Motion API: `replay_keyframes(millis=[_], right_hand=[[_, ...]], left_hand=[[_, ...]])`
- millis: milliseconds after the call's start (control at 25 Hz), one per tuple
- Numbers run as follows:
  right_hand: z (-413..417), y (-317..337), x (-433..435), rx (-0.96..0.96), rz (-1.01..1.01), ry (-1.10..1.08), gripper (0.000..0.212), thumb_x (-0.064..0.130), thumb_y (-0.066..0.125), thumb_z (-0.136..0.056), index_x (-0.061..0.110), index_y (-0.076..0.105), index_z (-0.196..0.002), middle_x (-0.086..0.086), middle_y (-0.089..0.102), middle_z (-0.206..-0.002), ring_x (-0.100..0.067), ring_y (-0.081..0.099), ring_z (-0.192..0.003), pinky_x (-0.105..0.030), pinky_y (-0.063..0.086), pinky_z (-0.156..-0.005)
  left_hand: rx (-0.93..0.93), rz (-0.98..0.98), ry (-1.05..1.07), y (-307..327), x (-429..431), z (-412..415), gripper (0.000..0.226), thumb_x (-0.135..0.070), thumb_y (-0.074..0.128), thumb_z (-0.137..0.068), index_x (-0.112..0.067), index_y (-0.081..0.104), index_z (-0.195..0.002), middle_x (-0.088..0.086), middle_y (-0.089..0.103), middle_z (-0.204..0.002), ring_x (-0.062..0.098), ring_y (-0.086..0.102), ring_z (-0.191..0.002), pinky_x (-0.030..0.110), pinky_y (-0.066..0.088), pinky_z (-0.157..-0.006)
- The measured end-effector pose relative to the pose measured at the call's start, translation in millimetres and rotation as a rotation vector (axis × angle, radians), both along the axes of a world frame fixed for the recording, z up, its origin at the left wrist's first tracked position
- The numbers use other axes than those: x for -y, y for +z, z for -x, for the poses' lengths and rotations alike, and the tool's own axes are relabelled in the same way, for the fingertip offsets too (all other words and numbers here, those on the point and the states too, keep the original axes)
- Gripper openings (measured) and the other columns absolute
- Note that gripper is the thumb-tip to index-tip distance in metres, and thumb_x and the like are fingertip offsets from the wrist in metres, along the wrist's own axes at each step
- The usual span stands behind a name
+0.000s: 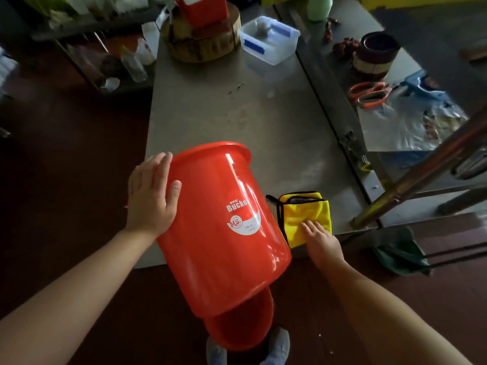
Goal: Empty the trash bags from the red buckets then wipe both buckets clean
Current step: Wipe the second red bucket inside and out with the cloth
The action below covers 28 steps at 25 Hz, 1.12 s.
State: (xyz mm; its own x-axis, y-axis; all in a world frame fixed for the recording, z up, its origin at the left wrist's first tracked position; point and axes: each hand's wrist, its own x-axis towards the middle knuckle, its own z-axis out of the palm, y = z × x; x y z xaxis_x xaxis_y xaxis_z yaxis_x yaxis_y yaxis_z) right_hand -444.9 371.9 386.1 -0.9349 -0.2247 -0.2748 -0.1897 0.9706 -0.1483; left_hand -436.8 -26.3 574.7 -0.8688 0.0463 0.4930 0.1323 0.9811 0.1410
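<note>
metal table [224, 114]: bucket [218, 233], cloth [305, 213], tub [268, 40], scissors [369, 94]

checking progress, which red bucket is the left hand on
The upper bucket with the white label, tilted over the table; the other bucket sits below, by the feet.

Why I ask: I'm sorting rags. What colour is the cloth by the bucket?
The cloth is yellow with black edging; head view.
</note>
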Motion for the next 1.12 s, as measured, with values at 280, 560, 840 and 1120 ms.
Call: replay_keyframes(millis=[280, 560, 840, 1120], right_hand=[[39, 118, 22, -0.078, 0.323, -0.419, 0.026, 0.020, 0.056, -0.090, 0.019, 0.061, -0.116, -0.015, 0.070, -0.098, -0.038, 0.066, -0.088, -0.039, 0.052, -0.070], [-7, 244, 130, -0.324, 0.641, -0.182, 0.059, 0.013, 0.062, -0.083, 0.030, 0.057, -0.140, 0.001, 0.060, -0.141, -0.026, 0.060, -0.124, -0.037, 0.049, -0.099], [-66, 212, 227, -0.195, 0.229, 0.228, 0.067, 0.077, 0.033, -0.091, 0.051, 0.027, -0.153, 0.012, -0.004, -0.169, -0.023, -0.015, -0.155, -0.060, 0.003, -0.123], [-56, 217, 279, -0.188, 0.094, 0.182, 0.087, 0.092, 0.027, -0.076, 0.057, 0.003, -0.152, 0.010, -0.025, -0.165, -0.031, -0.035, -0.146, -0.074, -0.013, -0.110]], left_hand=[[0.165, 0.010, -0.003, 18, -6, 5, 0.059, -0.039, 0.038, -0.102, -0.013, 0.031, -0.155, 0.014, 0.039, -0.153, 0.034, 0.033, -0.143, 0.052, 0.030, -0.114], [0.248, -0.224, -0.144, 37, 10, 7, 0.047, -0.011, 0.047, -0.102, -0.013, 0.047, -0.149, 0.012, 0.054, -0.144, 0.030, 0.051, -0.132, 0.042, 0.037, -0.111], [0.550, -0.374, -0.267, 60, 65, 30, 0.042, -0.014, 0.056, -0.100, -0.025, 0.057, -0.141, 0.004, 0.060, -0.138, 0.021, 0.056, -0.129, 0.022, 0.039, -0.103], [0.682, -0.420, -0.272, 63, 83, 25, 0.042, -0.021, 0.052, -0.104, -0.028, 0.052, -0.145, -0.006, 0.052, -0.147, 0.015, 0.045, -0.137, 0.018, 0.030, -0.107]])
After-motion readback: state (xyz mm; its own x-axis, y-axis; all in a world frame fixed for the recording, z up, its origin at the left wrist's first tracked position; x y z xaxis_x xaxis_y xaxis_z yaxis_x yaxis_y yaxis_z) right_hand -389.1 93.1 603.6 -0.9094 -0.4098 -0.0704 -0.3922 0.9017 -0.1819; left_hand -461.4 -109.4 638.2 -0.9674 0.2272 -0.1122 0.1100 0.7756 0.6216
